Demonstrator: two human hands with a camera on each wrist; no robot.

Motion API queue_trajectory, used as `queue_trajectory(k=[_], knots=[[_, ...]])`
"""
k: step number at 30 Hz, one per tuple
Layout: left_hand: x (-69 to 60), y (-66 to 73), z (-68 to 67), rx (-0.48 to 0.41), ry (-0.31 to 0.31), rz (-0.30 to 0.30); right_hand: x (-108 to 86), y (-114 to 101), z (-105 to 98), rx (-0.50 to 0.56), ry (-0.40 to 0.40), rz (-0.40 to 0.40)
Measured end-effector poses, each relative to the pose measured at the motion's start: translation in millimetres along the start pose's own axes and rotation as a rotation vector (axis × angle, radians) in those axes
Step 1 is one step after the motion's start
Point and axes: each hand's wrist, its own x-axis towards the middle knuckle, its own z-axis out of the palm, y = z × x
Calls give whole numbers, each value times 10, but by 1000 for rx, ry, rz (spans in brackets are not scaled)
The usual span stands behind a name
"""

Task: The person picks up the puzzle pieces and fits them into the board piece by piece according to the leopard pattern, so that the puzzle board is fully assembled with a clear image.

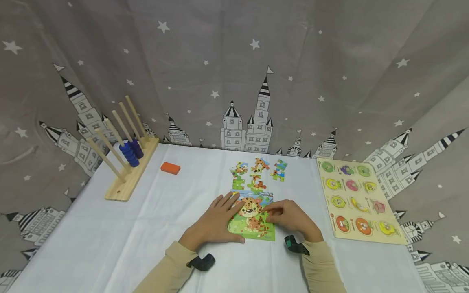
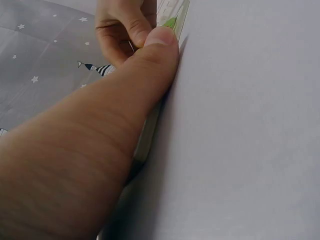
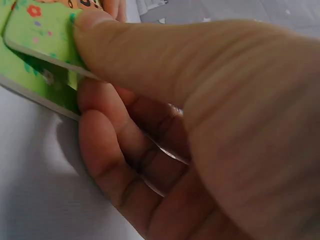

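Note:
A jigsaw puzzle (image 1: 264, 235) with a spotted leopard cub on green grass lies on the white table in the head view. My left hand (image 1: 214, 219) rests spread over its left side, thumb along the near edge. At the right side, my right hand (image 1: 291, 216) pinches a green puzzle piece (image 3: 47, 37). The right wrist view has the thumb on top and fingertips beneath, with the piece tilted up over a green board (image 3: 30, 82). Behind the puzzle lie several loose puzzle pieces (image 1: 238, 184). In the left wrist view, the left thumb (image 2: 160, 47) hides most of the puzzle.
To the left stands a wooden peg rack (image 1: 121, 189) with blue rings (image 1: 129, 154) and purple rings (image 1: 136, 149). A red-orange block (image 1: 170, 168) lies beside it. A fruit knob board (image 1: 346, 195) is at the right. A grey castle-print curtain (image 1: 190, 77) hangs behind the table.

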Motion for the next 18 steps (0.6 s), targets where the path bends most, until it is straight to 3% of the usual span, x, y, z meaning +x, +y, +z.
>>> queue_trajectory(k=[3,10,18], knots=[[-13,-9,-13,-7,-4,-8,-5,-31,37,-14,-29,-12],[-5,20,-20,-22,-8,-11,-29,-41,92,-69,-8,-29],[-5,15,-30,-11,-10,-16,-19,-155,134,-154,13,35]])
